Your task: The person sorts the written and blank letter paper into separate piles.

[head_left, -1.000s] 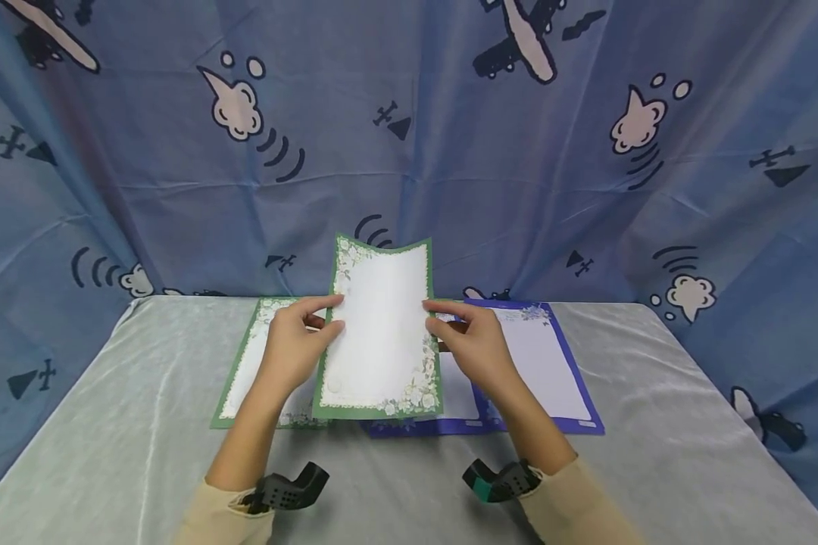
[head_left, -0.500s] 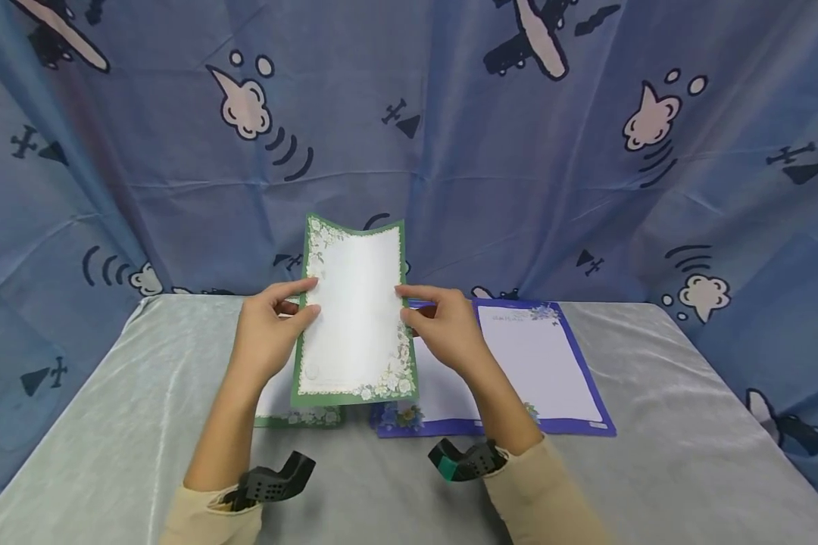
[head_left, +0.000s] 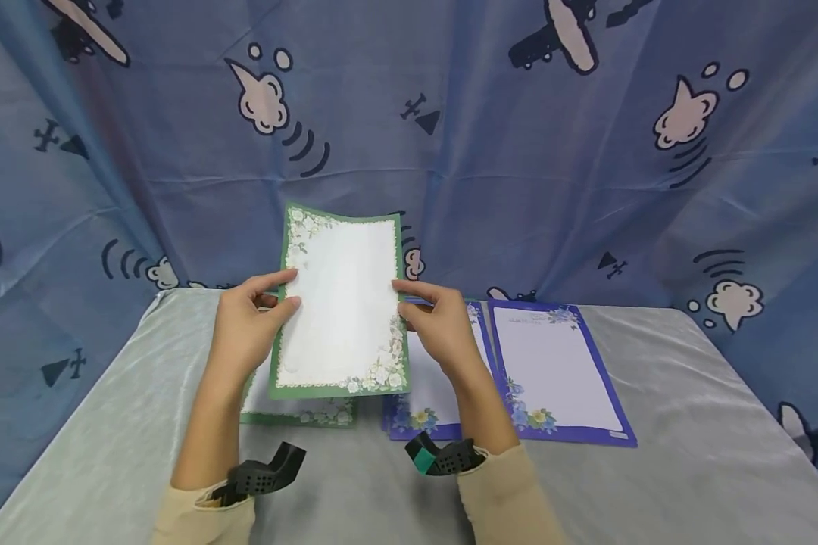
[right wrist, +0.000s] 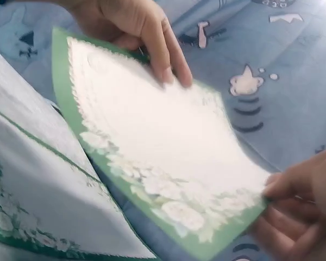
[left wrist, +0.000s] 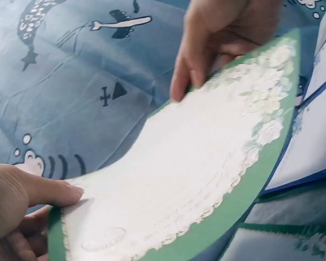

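A white sheet with a green floral border (head_left: 341,303) is held up off the table, its top edge bowed in the head view. My left hand (head_left: 247,322) pinches its left edge between thumb and fingers, and my right hand (head_left: 443,322) pinches the right edge the same way. Both wrist views show the sheet (left wrist: 168,163) (right wrist: 152,125) curving between the two hands. Below and behind it, another green-bordered sheet (head_left: 300,412) lies on the table, partly covered from view.
Blue-bordered floral sheets lie to the right on the grey cloth-covered table (head_left: 682,409): one (head_left: 559,371) in plain view, another (head_left: 432,386) partly behind my right hand and forearm. A patterned blue curtain (head_left: 354,98) hangs behind the table.
The held sheet and both hands have moved left and slightly up. More of the blue-bordered sheets shows. The camera view has also shifted a little.
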Available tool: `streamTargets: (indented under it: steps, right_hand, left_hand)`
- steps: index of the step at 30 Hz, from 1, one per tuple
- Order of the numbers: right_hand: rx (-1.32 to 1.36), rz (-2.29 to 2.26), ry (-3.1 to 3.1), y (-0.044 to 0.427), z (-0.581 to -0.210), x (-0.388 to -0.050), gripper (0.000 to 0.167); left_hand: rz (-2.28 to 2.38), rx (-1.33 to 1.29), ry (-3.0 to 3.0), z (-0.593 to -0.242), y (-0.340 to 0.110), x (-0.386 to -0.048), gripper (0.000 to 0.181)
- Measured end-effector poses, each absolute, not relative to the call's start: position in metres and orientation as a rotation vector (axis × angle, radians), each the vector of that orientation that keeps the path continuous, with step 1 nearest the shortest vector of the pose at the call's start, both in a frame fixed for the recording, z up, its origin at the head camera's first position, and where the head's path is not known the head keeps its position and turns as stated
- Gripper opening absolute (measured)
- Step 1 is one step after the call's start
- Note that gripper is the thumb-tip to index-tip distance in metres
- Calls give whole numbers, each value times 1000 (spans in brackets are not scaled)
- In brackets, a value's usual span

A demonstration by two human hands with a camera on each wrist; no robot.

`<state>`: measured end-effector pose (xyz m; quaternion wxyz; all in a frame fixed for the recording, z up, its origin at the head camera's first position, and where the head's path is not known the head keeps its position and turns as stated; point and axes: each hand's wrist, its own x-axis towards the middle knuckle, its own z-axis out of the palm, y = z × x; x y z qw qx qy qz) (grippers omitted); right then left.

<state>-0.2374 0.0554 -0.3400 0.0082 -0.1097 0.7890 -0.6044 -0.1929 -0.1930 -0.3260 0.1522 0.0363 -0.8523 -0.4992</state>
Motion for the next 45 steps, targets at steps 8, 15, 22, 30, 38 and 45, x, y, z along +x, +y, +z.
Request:
streamTargets:
  steps: [8,15,22,30,38,45]
  right_hand:
    - [-320,-1996,2398,49,-350,-235,34]
    - [-293,-1970,2410,46,-357,-238,32]
    - [-293,-1906,2440,43,-368,-242,32]
    - [-339,-1875,2445,36,-375,-242,32]
    - [-314,-1817,2481,27,-384,-242,33]
    - [-313,-1781,2517,18,-396,-243,38]
  left_hand:
    - [-1384,133,-2488,-327,-206,-191,40]
    - [-1342,136,-2534,-335,-209,-195,40]
    - [-1298,138,-2569,-344,-212,-202,40]
    - [-1276,160,-2603,-353,-214,-207,40]
    - [-1254,170,-2613,-363,-220,-210,40]
    - [-1284,221,-2636,-373,-224,-216,42]
